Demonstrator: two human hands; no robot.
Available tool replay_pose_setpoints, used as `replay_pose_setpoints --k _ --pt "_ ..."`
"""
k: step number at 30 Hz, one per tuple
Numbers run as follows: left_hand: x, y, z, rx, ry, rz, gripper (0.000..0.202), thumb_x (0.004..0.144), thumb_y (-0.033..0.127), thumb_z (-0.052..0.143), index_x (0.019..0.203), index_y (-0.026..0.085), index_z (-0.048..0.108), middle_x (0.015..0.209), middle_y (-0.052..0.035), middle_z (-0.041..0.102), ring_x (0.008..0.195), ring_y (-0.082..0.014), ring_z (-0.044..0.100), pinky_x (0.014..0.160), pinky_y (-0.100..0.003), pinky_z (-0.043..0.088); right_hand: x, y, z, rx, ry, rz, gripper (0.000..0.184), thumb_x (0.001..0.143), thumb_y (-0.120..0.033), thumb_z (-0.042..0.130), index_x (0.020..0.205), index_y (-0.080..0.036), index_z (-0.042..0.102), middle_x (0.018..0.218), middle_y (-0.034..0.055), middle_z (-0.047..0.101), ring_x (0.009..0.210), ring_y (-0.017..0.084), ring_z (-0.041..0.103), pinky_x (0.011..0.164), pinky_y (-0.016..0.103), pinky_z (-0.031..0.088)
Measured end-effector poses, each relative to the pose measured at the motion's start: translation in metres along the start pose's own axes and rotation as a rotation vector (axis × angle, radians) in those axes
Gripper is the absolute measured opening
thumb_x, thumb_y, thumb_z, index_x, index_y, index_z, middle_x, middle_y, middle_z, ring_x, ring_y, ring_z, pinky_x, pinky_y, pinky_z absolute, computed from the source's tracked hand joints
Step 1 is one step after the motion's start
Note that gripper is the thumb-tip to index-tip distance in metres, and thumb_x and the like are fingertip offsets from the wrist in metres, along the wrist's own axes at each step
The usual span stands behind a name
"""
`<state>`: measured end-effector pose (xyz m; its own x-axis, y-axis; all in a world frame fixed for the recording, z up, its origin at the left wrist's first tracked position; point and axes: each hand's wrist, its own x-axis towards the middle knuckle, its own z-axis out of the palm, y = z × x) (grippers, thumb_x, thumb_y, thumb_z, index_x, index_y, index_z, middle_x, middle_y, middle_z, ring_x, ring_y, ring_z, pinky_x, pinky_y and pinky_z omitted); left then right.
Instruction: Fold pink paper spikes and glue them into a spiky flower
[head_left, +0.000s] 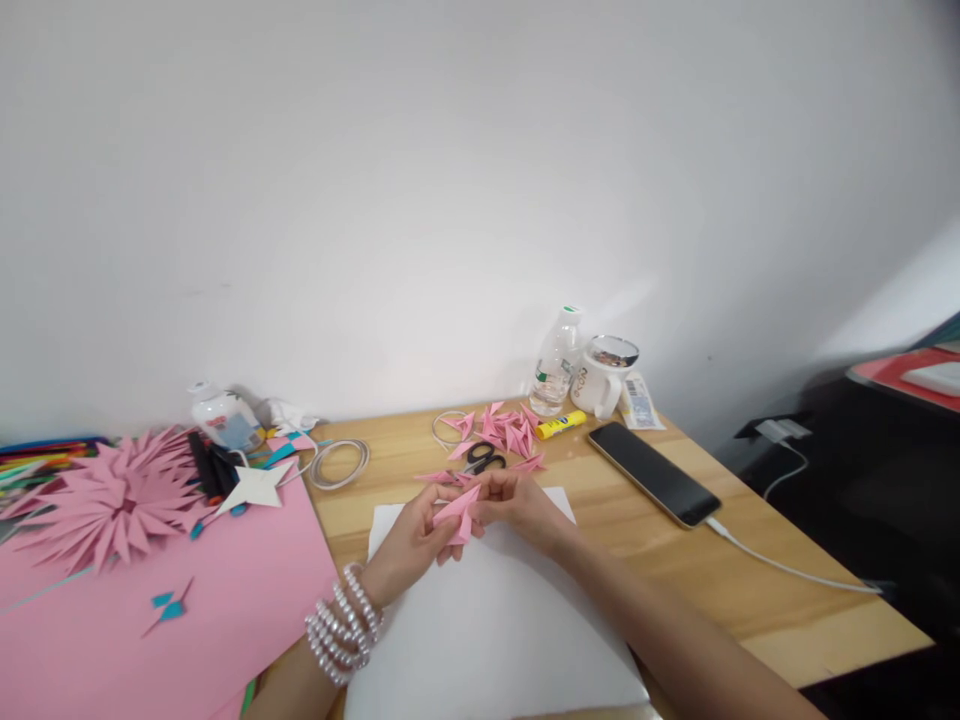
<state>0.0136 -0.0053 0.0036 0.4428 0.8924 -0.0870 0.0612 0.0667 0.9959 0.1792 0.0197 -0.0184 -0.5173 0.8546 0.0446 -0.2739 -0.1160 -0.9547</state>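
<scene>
Both hands meet over a white sheet (495, 620) on the wooden desk (750, 580). My left hand (416, 540), with pearl bracelets on its wrist, pinches a small folded pink paper piece (459, 512). My right hand (517, 500) grips the same piece from the right, fingers closed on its upper edge. Just beyond the hands lie black scissors (484, 458) and a pile of similar folded pink pieces (502, 430).
A phone (652, 472) on a charging cable lies to the right; a yellow glue stick (560, 425), water bottle (559, 362) and white mug (606, 380) stand at the back. Left: pink sheets (172, 620), a large pink paper flower (112, 500), a white paper star (255, 488), coiled cable (339, 463).
</scene>
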Motion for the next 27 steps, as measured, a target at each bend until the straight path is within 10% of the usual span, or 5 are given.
replay_pose_setpoints --k 6,13,27 --pt "0.000 0.001 0.003 0.002 0.047 -0.049 0.027 0.069 0.027 0.061 0.089 0.016 0.046 0.066 -0.0024 0.063 0.042 -0.0079 0.049 0.039 -0.019 0.031 0.000 -0.002 0.002 -0.022 0.001 0.000 0.023 0.063 -0.027 0.069 0.080 -0.014 0.061 0.052 -0.0025 0.058 0.049 0.011 0.054 0.057 0.026 0.042" --pt "-0.004 0.010 -0.003 -0.123 -0.153 -0.045 0.035 0.072 0.034 0.062 0.096 0.014 0.047 0.086 -0.0106 0.064 0.069 -0.0178 0.063 0.057 -0.028 0.046 0.001 0.004 -0.003 -0.078 0.091 -0.010 0.025 0.062 -0.025 0.070 0.081 -0.014 0.058 0.056 -0.0031 0.058 0.046 0.009 0.052 0.049 0.022 0.039" --pt "0.000 -0.007 0.003 -0.228 0.033 -0.137 0.038 0.062 0.026 0.072 0.088 0.015 0.047 0.074 -0.0072 0.069 0.066 -0.0218 0.067 0.066 -0.039 0.053 0.001 0.001 0.003 -0.118 0.123 -0.019 0.023 0.064 -0.035 0.068 0.068 -0.013 0.061 0.059 -0.0019 0.056 0.051 0.008 0.048 0.052 0.022 0.037"
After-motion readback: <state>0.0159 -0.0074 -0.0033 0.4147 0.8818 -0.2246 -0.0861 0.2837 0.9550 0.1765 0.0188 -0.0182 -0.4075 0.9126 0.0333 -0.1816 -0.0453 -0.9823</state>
